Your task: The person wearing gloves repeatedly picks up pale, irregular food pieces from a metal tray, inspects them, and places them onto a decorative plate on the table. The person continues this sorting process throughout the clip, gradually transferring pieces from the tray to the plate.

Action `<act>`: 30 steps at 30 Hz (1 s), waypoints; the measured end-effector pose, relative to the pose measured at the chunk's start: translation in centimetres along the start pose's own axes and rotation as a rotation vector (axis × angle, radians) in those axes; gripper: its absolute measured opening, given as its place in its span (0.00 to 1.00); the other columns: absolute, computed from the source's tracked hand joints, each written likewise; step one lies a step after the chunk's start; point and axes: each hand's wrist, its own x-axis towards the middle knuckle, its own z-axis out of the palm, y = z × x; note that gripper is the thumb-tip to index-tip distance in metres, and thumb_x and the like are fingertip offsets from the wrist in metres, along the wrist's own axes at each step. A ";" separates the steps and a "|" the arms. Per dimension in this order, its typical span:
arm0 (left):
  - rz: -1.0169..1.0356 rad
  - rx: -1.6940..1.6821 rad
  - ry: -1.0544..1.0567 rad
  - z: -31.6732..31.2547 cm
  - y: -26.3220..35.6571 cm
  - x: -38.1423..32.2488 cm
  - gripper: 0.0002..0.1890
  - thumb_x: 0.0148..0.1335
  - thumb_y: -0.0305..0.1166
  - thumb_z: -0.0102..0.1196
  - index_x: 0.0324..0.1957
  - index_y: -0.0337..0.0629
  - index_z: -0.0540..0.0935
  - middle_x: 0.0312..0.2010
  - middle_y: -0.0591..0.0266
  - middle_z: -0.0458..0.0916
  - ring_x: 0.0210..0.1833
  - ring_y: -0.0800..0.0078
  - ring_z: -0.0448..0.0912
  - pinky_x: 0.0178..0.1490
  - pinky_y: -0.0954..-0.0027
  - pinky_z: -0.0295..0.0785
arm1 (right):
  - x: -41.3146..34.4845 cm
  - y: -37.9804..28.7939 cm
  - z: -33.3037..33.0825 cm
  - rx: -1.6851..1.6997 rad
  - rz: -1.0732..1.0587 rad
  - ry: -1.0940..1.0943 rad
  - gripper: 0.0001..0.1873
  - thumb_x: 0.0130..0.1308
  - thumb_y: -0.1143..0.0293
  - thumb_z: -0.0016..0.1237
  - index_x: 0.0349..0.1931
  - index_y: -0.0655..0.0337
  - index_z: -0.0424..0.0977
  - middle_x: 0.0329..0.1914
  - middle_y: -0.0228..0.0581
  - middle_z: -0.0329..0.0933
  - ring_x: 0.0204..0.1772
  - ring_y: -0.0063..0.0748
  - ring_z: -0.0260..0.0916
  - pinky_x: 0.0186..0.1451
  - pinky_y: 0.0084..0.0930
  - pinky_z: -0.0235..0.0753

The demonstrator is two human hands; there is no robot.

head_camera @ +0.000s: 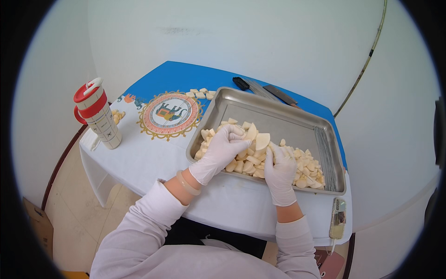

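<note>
My left hand (224, 146), in a thin white glove, holds a pale cut slice (251, 132) between thumb and fingers over a steel tray (275, 118). Beside it my right hand (281, 162), gloved too, grips another pale slice (262, 141) with a straight cut edge. Beneath both hands lies a heap of pale peeled chunks (249, 166), perhaps a root vegetable. To the right, a second heap of smaller pieces (308, 169) touches a bundle of thin grey strands or sticks (325, 160) along the tray's right end.
Behind the tray lie a cleaver (280, 95), a black object (240, 83) and more thin sticks (261, 90). White chunks (200, 94) sit at its back left corner. A red-lidded tumbler (101, 115) stands left, near yellowish pieces (118, 116). A phone (337, 219) with a cable lies front right.
</note>
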 end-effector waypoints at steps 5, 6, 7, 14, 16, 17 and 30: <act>-0.010 -0.013 -0.010 0.1 0.2 -0.2 0.15 0.61 0.22 0.67 0.44 0.41 0.73 0.37 0.67 0.82 0.40 0.84 0.80 0.44 0.81 0.74 | -0.2 0.0 0.1 0.004 0.001 0.002 0.10 0.62 0.75 0.55 0.44 0.60 0.80 0.37 0.42 0.79 0.42 0.49 0.75 0.48 0.41 0.75; -0.016 -0.023 -0.012 0.2 0.4 -0.3 0.15 0.61 0.23 0.67 0.44 0.41 0.73 0.38 0.67 0.82 0.40 0.84 0.80 0.43 0.81 0.74 | -0.2 0.1 0.1 0.007 -0.001 0.004 0.10 0.63 0.75 0.55 0.45 0.60 0.81 0.37 0.42 0.79 0.42 0.49 0.75 0.48 0.41 0.75; -0.006 -0.043 -0.010 0.2 0.4 -0.3 0.15 0.61 0.23 0.66 0.45 0.41 0.73 0.38 0.66 0.82 0.41 0.84 0.79 0.44 0.81 0.74 | -0.1 0.1 0.0 0.009 -0.004 0.006 0.10 0.64 0.75 0.55 0.45 0.60 0.81 0.37 0.42 0.79 0.43 0.49 0.75 0.48 0.41 0.75; 0.218 -0.169 0.021 0.4 0.4 0.0 0.17 0.64 0.21 0.63 0.52 0.39 0.72 0.43 0.63 0.82 0.45 0.83 0.80 0.48 0.81 0.75 | 1.4 0.5 -1.5 0.177 0.017 -0.068 0.10 0.68 0.74 0.52 0.47 0.63 0.81 0.38 0.45 0.79 0.42 0.49 0.76 0.48 0.38 0.75; 0.293 -0.226 0.023 -0.1 0.4 0.2 0.17 0.64 0.21 0.62 0.53 0.38 0.72 0.46 0.61 0.83 0.47 0.81 0.82 0.50 0.80 0.77 | 1.8 0.0 -2.4 0.284 0.151 -0.200 0.11 0.68 0.73 0.53 0.49 0.64 0.81 0.37 0.43 0.80 0.40 0.42 0.77 0.46 0.33 0.76; 0.288 -0.224 0.018 -0.3 0.6 0.3 0.18 0.64 0.21 0.63 0.54 0.37 0.72 0.47 0.59 0.83 0.48 0.79 0.81 0.51 0.79 0.77 | 2.1 -0.4 -2.9 0.338 0.217 -0.267 0.12 0.69 0.72 0.54 0.49 0.64 0.81 0.37 0.43 0.80 0.39 0.38 0.78 0.45 0.31 0.76; 0.175 0.431 -0.197 1.2 5.3 -4.4 0.25 0.66 0.34 0.66 0.61 0.34 0.75 0.46 0.60 0.83 0.47 0.76 0.82 0.52 0.73 0.79 | 3.3 -1.4 -3.9 1.345 0.932 -0.321 0.08 0.72 0.68 0.57 0.47 0.59 0.80 0.38 0.26 0.80 0.38 0.16 0.73 0.41 0.17 0.73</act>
